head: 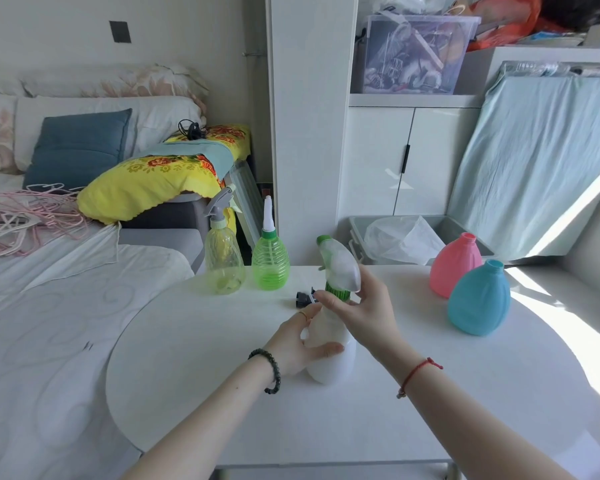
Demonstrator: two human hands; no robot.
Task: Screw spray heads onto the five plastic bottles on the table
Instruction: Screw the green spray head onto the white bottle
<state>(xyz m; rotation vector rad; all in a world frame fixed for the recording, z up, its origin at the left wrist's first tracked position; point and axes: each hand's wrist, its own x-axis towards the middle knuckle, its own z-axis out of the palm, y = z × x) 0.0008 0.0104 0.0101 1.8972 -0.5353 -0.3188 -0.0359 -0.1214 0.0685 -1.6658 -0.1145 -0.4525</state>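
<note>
While the left hand (300, 344) wraps the body of the white bottle (331, 355) standing near the middle of the counter (194, 368), the right hand (357, 306) pinches the green collar (336, 291) of its spray head (338, 263). Empty thin plastic: probably light, slightly squeezable, smooth; best steadied low and turned at the ribbed collar. Two capped bottles (224, 263) stand behind; the pink bottle (454, 265) and blue bottle (478, 299) remain open. The counter is glossy, sunlit at right, with a bed (49, 323) alongside.
</note>
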